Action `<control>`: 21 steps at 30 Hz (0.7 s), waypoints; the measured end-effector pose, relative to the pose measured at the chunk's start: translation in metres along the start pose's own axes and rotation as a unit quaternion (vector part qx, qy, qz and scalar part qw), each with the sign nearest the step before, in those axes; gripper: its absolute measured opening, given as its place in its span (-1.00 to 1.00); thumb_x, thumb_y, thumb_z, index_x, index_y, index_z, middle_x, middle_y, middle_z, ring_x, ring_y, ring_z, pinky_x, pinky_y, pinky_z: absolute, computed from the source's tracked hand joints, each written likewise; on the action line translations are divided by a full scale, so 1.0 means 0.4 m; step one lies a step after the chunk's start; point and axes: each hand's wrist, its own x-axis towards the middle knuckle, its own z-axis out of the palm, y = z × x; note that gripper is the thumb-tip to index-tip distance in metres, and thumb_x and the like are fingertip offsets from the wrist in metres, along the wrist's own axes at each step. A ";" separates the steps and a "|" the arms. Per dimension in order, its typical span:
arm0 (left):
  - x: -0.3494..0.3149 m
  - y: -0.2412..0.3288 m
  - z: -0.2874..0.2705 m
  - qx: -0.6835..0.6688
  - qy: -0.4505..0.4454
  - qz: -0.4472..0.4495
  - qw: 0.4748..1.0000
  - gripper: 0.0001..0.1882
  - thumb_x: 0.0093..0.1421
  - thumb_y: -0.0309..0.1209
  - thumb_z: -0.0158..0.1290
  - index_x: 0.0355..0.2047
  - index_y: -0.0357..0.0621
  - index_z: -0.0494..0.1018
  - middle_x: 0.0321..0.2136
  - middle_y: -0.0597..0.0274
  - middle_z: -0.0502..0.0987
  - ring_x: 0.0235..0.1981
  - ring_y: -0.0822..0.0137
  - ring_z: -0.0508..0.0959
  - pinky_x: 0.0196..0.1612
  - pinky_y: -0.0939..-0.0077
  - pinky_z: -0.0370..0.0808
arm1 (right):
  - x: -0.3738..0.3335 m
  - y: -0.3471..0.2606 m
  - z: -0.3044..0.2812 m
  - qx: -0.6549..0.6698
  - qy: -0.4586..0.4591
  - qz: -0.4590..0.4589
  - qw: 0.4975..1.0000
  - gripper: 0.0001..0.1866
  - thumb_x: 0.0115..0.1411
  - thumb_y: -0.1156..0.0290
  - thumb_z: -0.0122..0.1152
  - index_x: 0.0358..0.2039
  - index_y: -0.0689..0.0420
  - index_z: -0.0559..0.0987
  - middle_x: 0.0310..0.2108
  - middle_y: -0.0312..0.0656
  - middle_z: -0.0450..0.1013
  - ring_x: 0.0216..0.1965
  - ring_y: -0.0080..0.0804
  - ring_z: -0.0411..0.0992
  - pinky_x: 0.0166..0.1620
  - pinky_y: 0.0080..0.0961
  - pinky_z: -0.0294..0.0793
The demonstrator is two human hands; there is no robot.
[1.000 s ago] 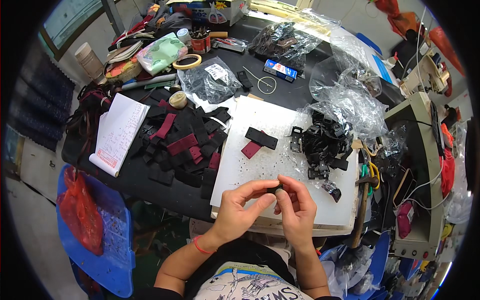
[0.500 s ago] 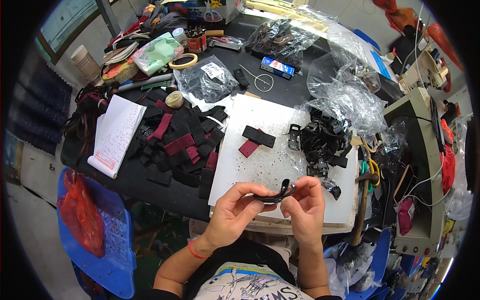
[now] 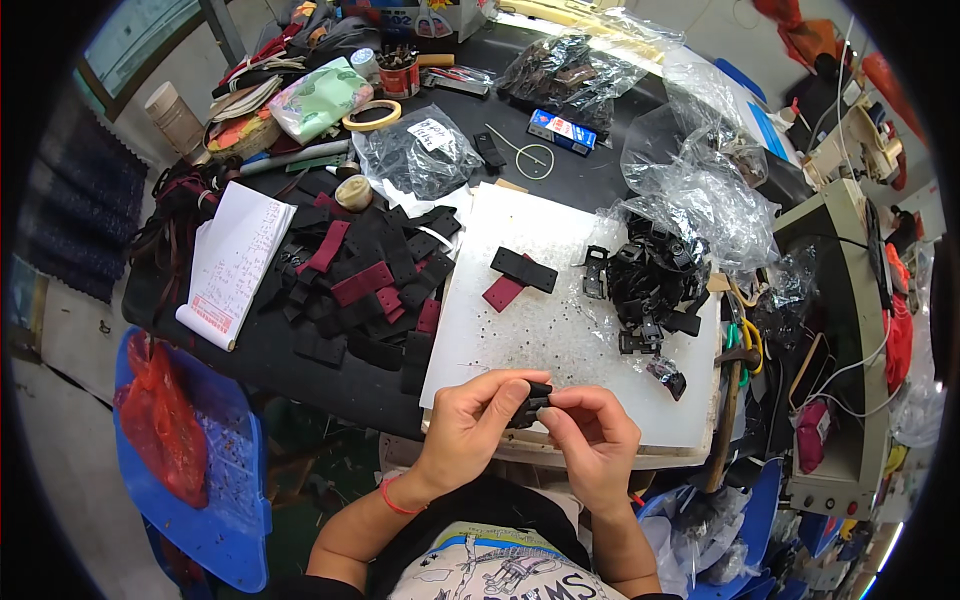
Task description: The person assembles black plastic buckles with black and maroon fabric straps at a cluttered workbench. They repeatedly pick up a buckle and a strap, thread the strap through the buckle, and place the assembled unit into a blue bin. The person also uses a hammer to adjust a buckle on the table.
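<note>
Over the near edge of the white board [image 3: 470,345], my left hand [image 3: 475,425] pinches a small black strap piece [image 3: 530,405] between thumb and fingers. My right hand [image 3: 590,435] grips the right end of the same piece with thumb and forefinger. The fingers cover much of it, so its full shape cannot be made out. Beyond the hands, black and maroon strap pieces [image 3: 524,272] lie crossed on the board. A heap of glossy black buckles [image 3: 650,275] sits at the board's right side, partly in clear plastic.
Left of the board is a pile of black and maroon straps [image 3: 350,280], beside a written notepad [image 3: 235,260]. A hammer [image 3: 722,420] and scissors [image 3: 750,345] are at the right edge. Plastic bags [image 3: 690,200], a blue box [image 3: 562,132] and a tape roll [image 3: 371,115] lie farther back.
The black piece, earlier stretched as a curved strip with a glossy loop on top, is now turned and bunched between the fingers. My hands have come slightly lower and closer together.
</note>
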 end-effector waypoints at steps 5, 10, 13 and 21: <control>-0.001 -0.010 -0.009 0.073 -0.018 0.082 0.994 -0.69 0.25 -0.40 0.03 -0.02 -0.26 0.45 -0.22 0.05 0.58 -0.20 0.46 0.53 -0.08 0.54 0.46 | 0.005 -0.003 -0.002 -0.001 0.006 -0.020 1.000 -0.85 0.10 0.65 0.23 -0.28 0.27 0.51 -0.34 -0.23 0.49 -0.41 -0.67 0.43 -0.34 -0.72 0.42; -0.009 0.019 -0.016 0.103 -0.082 0.052 0.990 -0.49 0.15 -0.57 0.10 0.12 -0.35 0.28 -0.08 0.04 0.51 -0.08 0.36 0.52 0.00 0.52 0.44 | 0.018 -0.018 0.000 0.044 0.013 0.020 0.999 -0.86 0.14 0.59 0.22 -0.27 0.24 0.49 -0.42 -0.30 0.46 -0.50 -0.73 0.36 -0.44 -0.78 0.34; -0.015 0.006 -0.010 0.059 -0.054 0.032 0.996 -0.50 0.18 -0.48 0.10 0.13 -0.28 0.29 -0.11 0.01 0.53 -0.08 0.36 0.52 0.02 0.46 0.44 | 0.020 -0.023 0.002 0.072 0.009 0.049 0.996 -0.85 0.16 0.58 0.21 -0.25 0.24 0.48 -0.42 -0.30 0.46 -0.50 -0.74 0.36 -0.45 -0.80 0.35; -0.021 -0.028 0.005 0.042 -0.015 0.071 0.996 -0.52 0.19 -0.49 0.08 0.12 -0.34 0.29 -0.12 0.01 0.53 -0.12 0.37 0.54 -0.02 0.48 0.46 | 0.015 -0.004 0.018 0.135 0.026 0.035 0.990 -0.84 0.18 0.59 0.17 -0.22 0.22 0.44 -0.35 -0.24 0.47 -0.45 -0.67 0.41 -0.41 -0.75 0.45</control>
